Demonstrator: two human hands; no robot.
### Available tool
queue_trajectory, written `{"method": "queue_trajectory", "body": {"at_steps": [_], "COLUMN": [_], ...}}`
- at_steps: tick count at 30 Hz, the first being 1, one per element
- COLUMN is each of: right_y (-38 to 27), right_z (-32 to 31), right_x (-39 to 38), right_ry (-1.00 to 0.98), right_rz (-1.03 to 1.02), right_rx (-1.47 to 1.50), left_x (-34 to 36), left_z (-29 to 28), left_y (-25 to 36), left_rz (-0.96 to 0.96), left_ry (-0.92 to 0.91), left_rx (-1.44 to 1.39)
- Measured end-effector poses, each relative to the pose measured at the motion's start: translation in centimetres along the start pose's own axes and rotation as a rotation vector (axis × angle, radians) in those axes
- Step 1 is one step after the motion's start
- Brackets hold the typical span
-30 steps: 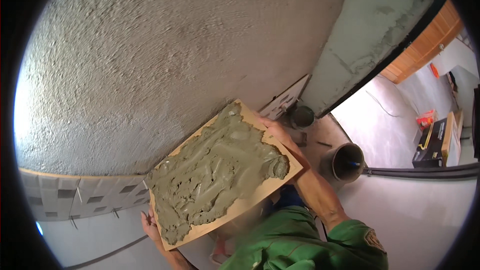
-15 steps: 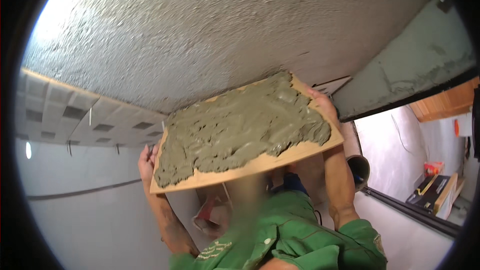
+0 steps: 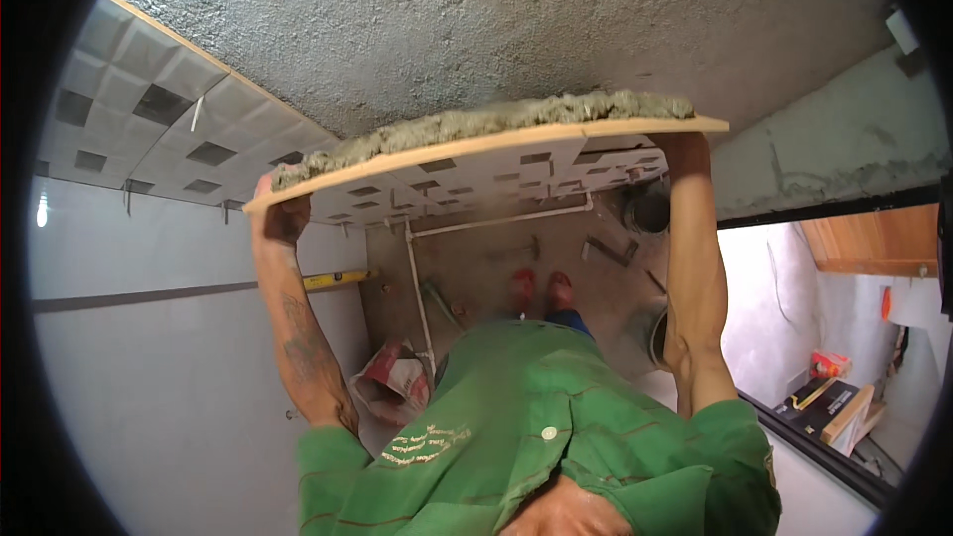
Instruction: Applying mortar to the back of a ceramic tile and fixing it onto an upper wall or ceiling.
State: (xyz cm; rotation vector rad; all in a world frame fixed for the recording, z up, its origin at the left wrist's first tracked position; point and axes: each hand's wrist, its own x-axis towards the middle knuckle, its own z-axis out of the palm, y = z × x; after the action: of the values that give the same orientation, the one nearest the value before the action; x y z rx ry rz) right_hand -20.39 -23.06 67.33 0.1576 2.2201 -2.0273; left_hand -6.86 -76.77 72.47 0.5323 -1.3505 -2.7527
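Head view shows our left hand (image 3: 283, 221) and right hand (image 3: 685, 152) gripping opposite ends of the tile (image 3: 486, 143), mortar (image 3: 496, 118) facing the wall (image 3: 476, 40) beyond them; we judge uneven support could tilt it, making mortar slump off.

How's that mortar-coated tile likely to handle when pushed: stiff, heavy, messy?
Probably stiff: the tile spans from left hand to right hand with no clear sag. Likely heavy for its size, given the thick mortar along it and a hand at each end. That lumpy, soft-looking layer may squash or smear under pressure.
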Motion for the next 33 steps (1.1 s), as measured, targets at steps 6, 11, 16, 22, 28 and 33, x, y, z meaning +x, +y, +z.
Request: {"method": "queue_trajectory", "body": {"at_steps": [6, 11, 16, 22, 28, 33], "right_y": [-2.6, -4.0, -4.2, -4.9, -8.6, -7.3], "right_z": [0.6, 0.7, 0.8, 0.4, 2.4, 3.4], "right_x": [2.5, 3.2, 4.0, 5.7, 6.1, 2.8], "right_ry": [-0.048, -0.148, -0.140, -0.242, 0.299, 0.164], "right_rz": [0.014, -0.144, -0.166, -0.026, 0.765, 0.425], "right_rx": [-0.362, -0.793, -0.765, -0.696, 1.094, 0.885], "left_x": [1.4, 1.9, 2.3, 1.3, 1.0, 2.1], "left_z": [2.5, 4.1, 4.9, 7.4, 8.2, 7.4], "left_y": [1.1, 1.9, 1.9, 0.6, -0.8, -4.8], "left_rz": [-0.066, -0.166, -0.130, 0.062, 0.119, 0.364], "left_ry": [0.035, 0.138, 0.226, 0.172, 0.236, 0.251], "left_rx": [0.068, -0.010, -0.054, 0.023, -0.044, 0.366]}}
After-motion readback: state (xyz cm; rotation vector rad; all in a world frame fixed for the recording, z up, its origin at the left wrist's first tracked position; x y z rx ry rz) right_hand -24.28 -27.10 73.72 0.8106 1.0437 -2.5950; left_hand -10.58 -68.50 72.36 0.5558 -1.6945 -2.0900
